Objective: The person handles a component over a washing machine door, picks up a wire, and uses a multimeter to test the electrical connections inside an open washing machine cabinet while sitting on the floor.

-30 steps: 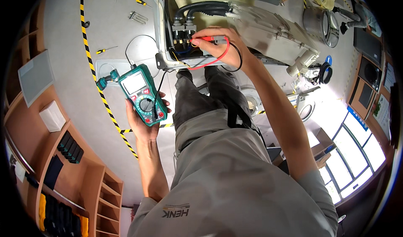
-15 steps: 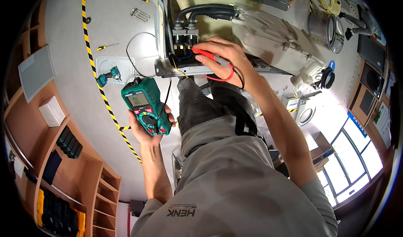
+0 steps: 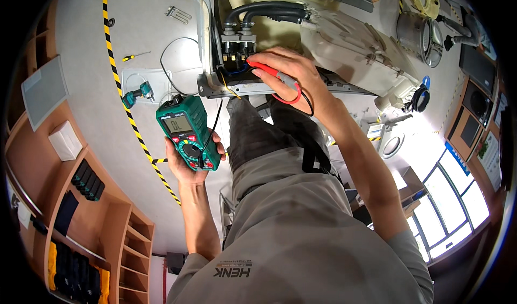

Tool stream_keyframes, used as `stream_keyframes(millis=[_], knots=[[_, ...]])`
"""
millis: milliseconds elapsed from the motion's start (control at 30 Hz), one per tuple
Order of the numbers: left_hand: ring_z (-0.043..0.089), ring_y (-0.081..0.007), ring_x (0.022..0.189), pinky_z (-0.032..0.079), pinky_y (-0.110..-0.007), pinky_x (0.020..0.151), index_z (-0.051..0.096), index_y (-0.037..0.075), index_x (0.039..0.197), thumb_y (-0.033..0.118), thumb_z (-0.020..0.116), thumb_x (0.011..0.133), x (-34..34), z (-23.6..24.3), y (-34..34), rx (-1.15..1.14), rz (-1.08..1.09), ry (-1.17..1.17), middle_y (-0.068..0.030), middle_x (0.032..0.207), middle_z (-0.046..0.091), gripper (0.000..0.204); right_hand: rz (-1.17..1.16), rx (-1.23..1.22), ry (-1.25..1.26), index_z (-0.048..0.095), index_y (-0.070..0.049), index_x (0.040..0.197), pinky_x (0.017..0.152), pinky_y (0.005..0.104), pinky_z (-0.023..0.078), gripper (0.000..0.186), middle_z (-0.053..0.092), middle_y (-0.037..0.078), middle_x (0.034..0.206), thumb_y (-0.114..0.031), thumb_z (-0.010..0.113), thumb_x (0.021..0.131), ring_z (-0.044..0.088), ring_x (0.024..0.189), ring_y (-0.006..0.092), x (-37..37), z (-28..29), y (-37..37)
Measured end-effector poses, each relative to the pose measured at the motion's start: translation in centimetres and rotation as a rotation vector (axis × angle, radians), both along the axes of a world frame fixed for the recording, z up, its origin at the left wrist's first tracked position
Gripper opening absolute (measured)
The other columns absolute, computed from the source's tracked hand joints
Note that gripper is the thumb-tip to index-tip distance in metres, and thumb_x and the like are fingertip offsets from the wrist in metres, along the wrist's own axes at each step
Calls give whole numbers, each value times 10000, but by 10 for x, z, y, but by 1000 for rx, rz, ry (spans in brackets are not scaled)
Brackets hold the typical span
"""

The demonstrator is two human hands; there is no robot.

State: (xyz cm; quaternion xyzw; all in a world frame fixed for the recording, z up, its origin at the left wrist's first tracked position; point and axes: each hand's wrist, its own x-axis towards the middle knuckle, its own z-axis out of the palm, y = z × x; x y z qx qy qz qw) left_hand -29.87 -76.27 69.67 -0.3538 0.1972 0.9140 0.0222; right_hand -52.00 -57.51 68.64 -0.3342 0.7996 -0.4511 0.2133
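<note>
My left hand (image 3: 183, 168) is wrapped round a green digital multimeter (image 3: 182, 126), its screen and dial facing up. A black lead runs from the meter's lower end. In my right hand (image 3: 291, 72) is a red test probe (image 3: 266, 68), its tip pointing left at the terminals of a twin valve block (image 3: 237, 41). Whether the tip touches a terminal is too small to tell. A black lead also passes by that hand, and a second probe may be hidden under the fingers. Two black hoses (image 3: 269, 12) rise from the valve block and bend right.
The valve block sits inside an opened appliance cabinet with a metal edge rail (image 3: 215, 87). To its right lies a pale plastic housing (image 3: 355, 48). A teal cordless drill (image 3: 139, 94) lies by a clear tray, with screwdrivers (image 3: 129, 58) and a heating element (image 3: 179, 15) beyond. Wooden shelving (image 3: 107, 223) stands left.
Both hands keep their hold, with the probe still at the valve block. The view has shifted slightly, and the red lead's loop by my right hand has changed shape.
</note>
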Motion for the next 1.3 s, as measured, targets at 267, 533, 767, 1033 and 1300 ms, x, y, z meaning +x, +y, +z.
stream_keyframes(millis=[267,533,767,1033,1300], knots=[[628,-323,723,529,-432,543,505,-13,1228,675,350,911,-2,2,-6,-30,0,6,-211,936,603,773,-13,-9,-49,651,9,1059,739,308,494,223,664,128,933,-46,665,843,619,782,234,-1,2,-2],[654,-334,804,556,-444,609,497,-18,1259,736,398,855,8,-4,-15,81,-15,77,-238,1030,611,862,-41,4,-119,649,13,1086,731,282,483,227,664,114,968,-70,633,876,593,754,174,3,5,-3],[654,-329,802,556,-442,613,490,-17,1267,741,399,852,21,-3,-24,89,-3,77,-234,1025,612,869,-130,46,-229,677,-15,1029,771,279,506,195,691,122,958,-108,659,859,661,838,185,4,12,-7],[655,-327,801,562,-440,618,486,-15,1269,745,400,849,33,-2,-32,81,9,75,-232,1022,613,873,-192,29,-262,689,-14,1045,775,264,517,204,713,121,950,-130,655,881,668,826,158,6,12,-3],[660,-339,836,568,-452,635,467,-17,1293,735,408,854,44,-4,-43,111,-26,107,-243,1033,612,873,-356,58,-261,680,-22,1077,764,273,503,213,695,114,938,-140,634,906,653,838,156,32,40,14]])
